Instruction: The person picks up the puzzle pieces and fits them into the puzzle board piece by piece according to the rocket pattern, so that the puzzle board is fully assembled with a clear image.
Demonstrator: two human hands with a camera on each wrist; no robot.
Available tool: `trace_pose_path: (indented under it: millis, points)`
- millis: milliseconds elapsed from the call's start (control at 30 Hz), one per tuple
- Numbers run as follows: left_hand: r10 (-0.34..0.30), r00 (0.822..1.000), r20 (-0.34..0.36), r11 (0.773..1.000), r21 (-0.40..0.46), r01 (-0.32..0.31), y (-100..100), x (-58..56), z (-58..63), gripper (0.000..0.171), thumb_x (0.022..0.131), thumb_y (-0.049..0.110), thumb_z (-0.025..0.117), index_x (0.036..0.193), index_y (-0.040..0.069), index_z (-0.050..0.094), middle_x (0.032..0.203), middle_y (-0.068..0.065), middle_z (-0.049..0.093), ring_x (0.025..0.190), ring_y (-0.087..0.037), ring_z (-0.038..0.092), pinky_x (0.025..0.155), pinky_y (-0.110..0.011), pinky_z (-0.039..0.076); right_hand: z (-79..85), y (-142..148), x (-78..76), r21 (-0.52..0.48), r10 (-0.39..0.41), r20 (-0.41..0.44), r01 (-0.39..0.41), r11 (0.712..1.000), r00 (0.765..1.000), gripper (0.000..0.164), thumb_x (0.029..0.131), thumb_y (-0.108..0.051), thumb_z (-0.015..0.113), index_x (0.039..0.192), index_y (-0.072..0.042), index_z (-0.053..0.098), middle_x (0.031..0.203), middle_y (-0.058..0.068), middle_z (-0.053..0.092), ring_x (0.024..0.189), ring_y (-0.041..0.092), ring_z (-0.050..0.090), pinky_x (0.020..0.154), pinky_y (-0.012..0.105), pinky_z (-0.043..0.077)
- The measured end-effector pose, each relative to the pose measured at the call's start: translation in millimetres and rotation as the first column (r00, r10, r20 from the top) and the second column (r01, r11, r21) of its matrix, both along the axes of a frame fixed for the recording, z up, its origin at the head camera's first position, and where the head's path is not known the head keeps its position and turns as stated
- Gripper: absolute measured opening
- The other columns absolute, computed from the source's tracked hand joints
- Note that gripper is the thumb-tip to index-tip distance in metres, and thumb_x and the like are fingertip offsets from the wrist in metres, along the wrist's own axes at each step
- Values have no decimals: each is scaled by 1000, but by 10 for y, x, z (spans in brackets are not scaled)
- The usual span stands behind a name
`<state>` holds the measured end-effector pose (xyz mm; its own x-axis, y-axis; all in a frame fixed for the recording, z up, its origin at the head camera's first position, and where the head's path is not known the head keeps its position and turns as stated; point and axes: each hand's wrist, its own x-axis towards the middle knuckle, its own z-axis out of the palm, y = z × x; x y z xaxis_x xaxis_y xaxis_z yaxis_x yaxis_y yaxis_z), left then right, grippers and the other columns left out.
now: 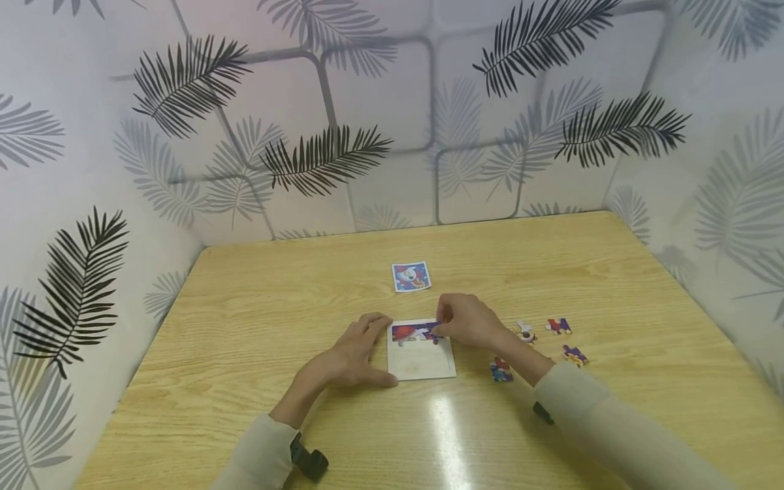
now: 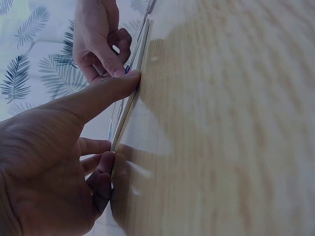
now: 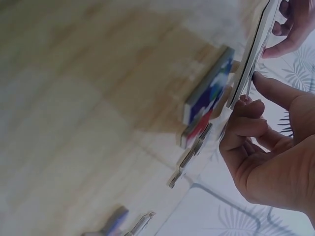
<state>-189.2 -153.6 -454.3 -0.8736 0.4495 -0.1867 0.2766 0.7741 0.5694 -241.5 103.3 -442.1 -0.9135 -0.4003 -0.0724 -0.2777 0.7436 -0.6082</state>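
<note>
A square white puzzle tray [image 1: 422, 364] lies on the table, its top strip filled with joined jigsaw pieces [image 1: 405, 333] in red, white and purple. My left hand [image 1: 357, 355] holds the tray along its left side, the thumb at the lower corner and the fingers at the upper one. Over the tray's upper right corner, my right hand [image 1: 470, 320] pinches a purple puzzle piece [image 1: 435, 328] between thumb and fingers, which partly hide it. In the right wrist view, the fingertips of the right hand [image 3: 275, 132] meet at the tray's edge [image 3: 252, 54].
Loose puzzle pieces lie right of the tray: a red and purple one [image 1: 559, 326], a purple and yellow one [image 1: 575, 354], a white one [image 1: 525, 331] partly behind the right arm, and a blue and red one [image 1: 500, 371]. A small picture card [image 1: 412, 277] lies beyond the tray.
</note>
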Motion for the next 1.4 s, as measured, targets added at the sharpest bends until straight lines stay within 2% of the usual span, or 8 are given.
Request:
trace_pose_path:
  millis: [233,667,900,1133,1400]
  points:
    - [-9,1000,-3,1000,15,9,-5,-8,0,104,75,46,85,157,17,29,162,-6,24,144,-31,29,117,-53,32,10,-24,3,29,-4,-4,4,1000,1000,25,84,-21,80,96,-8,63,83,4,66,68,16,55,56,26,42]
    - [-14,1000,-10,1000,20,14,-26,-29,-20,105,74,46,85,158,17,28,162,-6,23,145,-31,29,117,-53,32,19,-23,-3,32,-24,7,24,999,1000,17,90,-23,74,96,-11,63,83,3,65,68,16,56,56,26,43]
    - [-7,1000,-6,1000,-5,7,-14,-10,-10,105,75,47,85,158,19,27,163,-5,23,146,-32,28,117,-53,32,-25,82,-27,-60,-28,32,30,998,999,15,96,-26,66,98,-11,65,88,5,69,72,17,59,60,28,48]
    - [-2,1000,-7,1000,-20,2,-19,-18,-13,105,75,49,84,158,20,27,163,-3,22,146,-31,29,117,-52,32,28,179,-16,-167,18,68,-7,986,998,30,99,-28,62,121,-8,63,109,16,68,83,21,63,65,30,51]
    - [-4,1000,-7,1000,-10,4,-11,-24,-27,106,74,49,85,158,18,28,162,-5,23,146,-32,29,117,-53,32,88,275,3,-289,35,203,26,957,978,40,98,-30,62,132,-9,57,123,19,64,63,27,60,49,34,49]
